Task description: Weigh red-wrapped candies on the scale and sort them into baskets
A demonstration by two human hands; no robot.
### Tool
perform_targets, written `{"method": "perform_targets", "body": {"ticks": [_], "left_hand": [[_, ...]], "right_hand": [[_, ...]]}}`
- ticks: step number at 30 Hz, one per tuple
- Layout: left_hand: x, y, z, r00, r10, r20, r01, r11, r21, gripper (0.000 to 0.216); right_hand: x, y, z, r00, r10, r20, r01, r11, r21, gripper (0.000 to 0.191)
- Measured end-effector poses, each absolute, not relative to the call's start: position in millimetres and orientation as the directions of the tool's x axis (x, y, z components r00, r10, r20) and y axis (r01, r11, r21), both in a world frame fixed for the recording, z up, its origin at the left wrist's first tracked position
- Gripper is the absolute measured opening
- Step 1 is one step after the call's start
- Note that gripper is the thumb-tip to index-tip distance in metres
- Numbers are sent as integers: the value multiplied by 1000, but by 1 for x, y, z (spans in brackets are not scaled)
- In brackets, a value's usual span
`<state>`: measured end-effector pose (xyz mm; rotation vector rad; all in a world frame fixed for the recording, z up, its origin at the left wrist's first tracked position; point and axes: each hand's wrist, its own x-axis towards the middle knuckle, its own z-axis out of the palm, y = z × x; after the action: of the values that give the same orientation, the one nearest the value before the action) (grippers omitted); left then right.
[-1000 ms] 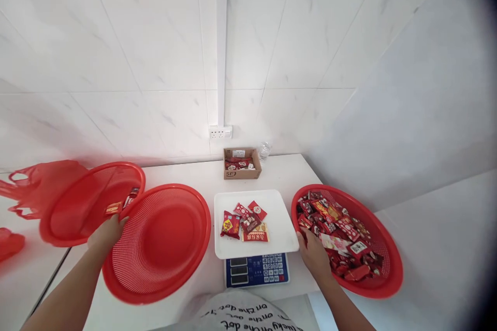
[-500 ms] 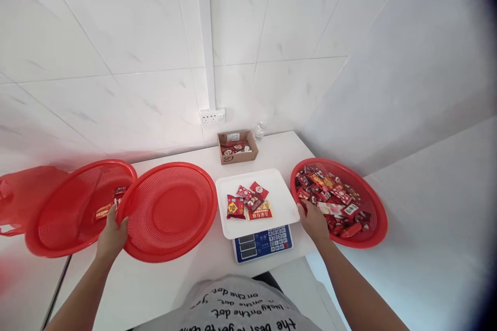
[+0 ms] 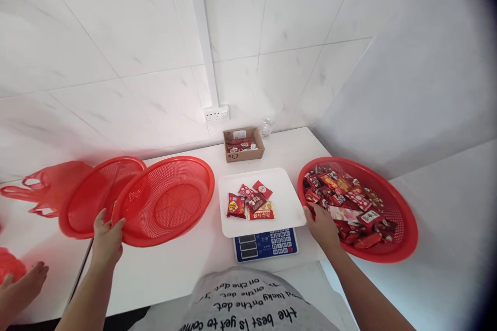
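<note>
My left hand [image 3: 106,240] is closed at the left rim of a red plastic basket [image 3: 209,181], fingers on one side and thumb on the other. This basket holds nothing visible and its left side overlaps a second red basket [image 3: 73,212]. My right hand [image 3: 323,226] grips the near left rim of another red basket [image 3: 411,227], its fingertips partly hidden. That one is heaped with wrapped snacks [image 3: 345,196] in mostly red packets. Between my hands stands a digital scale [image 3: 266,244]; on its white tray [image 3: 229,227] lie several wrapped snacks [image 3: 254,201].
A small cardboard box [image 3: 244,155] with red packets and a clear plastic cup [image 3: 266,128] stand by the wall. A red plastic bag [image 3: 58,181] lies at far left. Another person's hand [image 3: 29,284] is at lower left, near something red [image 3: 11,264].
The middle basket has tilted under my left hand. The left basket sits further right. The right basket shows further right in the view. Another person's hand has come into view at lower left.
</note>
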<state>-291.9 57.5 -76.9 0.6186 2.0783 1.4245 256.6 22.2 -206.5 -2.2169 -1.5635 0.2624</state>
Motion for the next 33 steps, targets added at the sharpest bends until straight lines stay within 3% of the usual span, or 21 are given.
{"method": "perform_targets", "body": {"ticks": [4,8,14,20,23,25,27,30,33], "left_hand": [[-265,60,-81,-797,539,-272,-131,285,949,69],[-219,82,-88,-748,613,-255,-225,128,966,73],[-166,112,-115,-742,658,-130,-48,141,989,80],[-153,105,-146,-639,729,-246,87,386,919,83],[-140,90,-153,-615,784,-86,351,370,860,78],[-124,79,-155,-451,883,128,630,214,747,69],[-104,71,-158,-168,953,251,786,-24,618,57],[-74,67,-163,270,952,142,786,-303,539,50],[-54,71,-170,504,863,-24,726,-409,553,65]], "right_hand": [[259,22,-206,335,940,64,842,-269,-468,41],[261,22,-208,328,942,71,829,-251,-500,42],[261,22,-208,331,942,59,805,-249,-538,42],[261,21,-209,331,938,106,820,-231,-524,43],[258,21,-205,300,926,230,857,-156,-491,41],[249,21,-199,226,919,322,887,-57,-458,39],[232,23,-191,113,931,347,895,56,-443,37],[196,28,-179,-68,965,252,876,178,-448,39],[164,34,-171,-235,967,101,850,255,-461,47]]}}
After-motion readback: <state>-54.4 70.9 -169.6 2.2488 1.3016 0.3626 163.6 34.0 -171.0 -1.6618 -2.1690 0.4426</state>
